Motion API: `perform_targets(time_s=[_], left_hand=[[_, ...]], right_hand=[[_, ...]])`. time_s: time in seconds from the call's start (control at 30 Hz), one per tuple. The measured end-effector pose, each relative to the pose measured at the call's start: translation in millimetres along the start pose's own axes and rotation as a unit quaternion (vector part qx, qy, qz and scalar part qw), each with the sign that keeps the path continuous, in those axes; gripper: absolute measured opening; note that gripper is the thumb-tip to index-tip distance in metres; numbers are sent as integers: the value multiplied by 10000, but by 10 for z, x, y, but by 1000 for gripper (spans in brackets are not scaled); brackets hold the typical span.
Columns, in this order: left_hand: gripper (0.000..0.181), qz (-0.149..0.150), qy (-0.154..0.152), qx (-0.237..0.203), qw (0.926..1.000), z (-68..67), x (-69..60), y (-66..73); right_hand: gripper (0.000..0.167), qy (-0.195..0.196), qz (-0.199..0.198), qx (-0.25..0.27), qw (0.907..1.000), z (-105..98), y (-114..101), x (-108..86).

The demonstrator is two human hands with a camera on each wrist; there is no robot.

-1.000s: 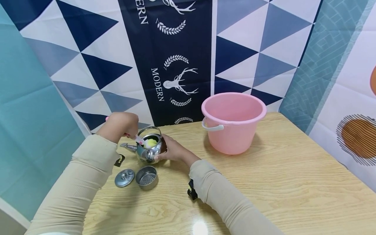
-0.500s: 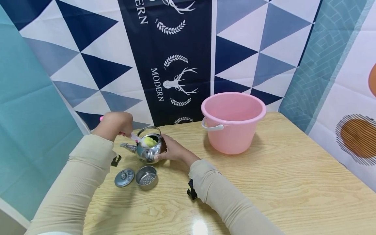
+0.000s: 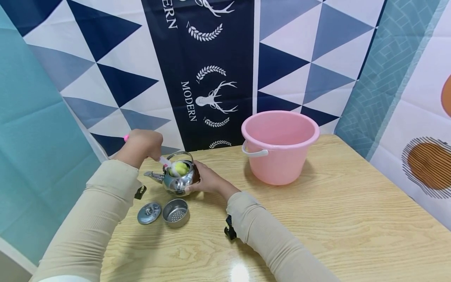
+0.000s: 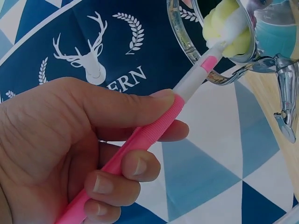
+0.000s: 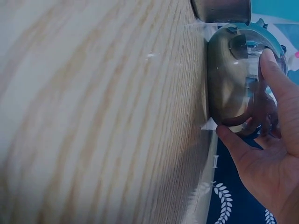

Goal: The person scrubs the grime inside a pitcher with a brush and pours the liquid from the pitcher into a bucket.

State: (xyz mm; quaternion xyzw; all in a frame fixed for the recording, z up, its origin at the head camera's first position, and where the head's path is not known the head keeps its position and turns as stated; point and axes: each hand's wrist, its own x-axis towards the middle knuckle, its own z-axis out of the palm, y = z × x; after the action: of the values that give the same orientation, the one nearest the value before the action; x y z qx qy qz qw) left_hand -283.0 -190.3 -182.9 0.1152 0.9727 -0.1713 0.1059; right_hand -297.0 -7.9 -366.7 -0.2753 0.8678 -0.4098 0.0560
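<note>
Gripping brush (image 4: 156, 127) w/ L hand (image 4: 79, 116), kettle (image 3: 174, 185) w/ R hand (image 3: 209, 180), backdrop (image 3: 225, 55): "MODERN"

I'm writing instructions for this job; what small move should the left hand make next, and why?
Probably ease the lobed yellow-green sponge head a little deeper into the round shiny metal kettle. The sponge head shows at the kettle's open mouth, the left hand grips its slim pink-and-white handle, and the right hand holds the kettle's side.

The navy backdrop panel (image 3: 232, 51) reads "MODERN" (image 3: 189, 101) — and, higher up, a cropped "ERN" (image 3: 170, 17).
</note>
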Motion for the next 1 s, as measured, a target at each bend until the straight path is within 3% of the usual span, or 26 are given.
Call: perform_targets(time_s=[0.4, 1.0], left_hand=[[15, 66, -100, -110, 9999, -108, -50, 9], [8, -190, -404, -21, 9990, -267, -113, 21]], right_hand=[[98, -34, 37, -52, 10000, -35, -1, -12], [98, -52, -7, -268, 9996, -22, -21, 12]])
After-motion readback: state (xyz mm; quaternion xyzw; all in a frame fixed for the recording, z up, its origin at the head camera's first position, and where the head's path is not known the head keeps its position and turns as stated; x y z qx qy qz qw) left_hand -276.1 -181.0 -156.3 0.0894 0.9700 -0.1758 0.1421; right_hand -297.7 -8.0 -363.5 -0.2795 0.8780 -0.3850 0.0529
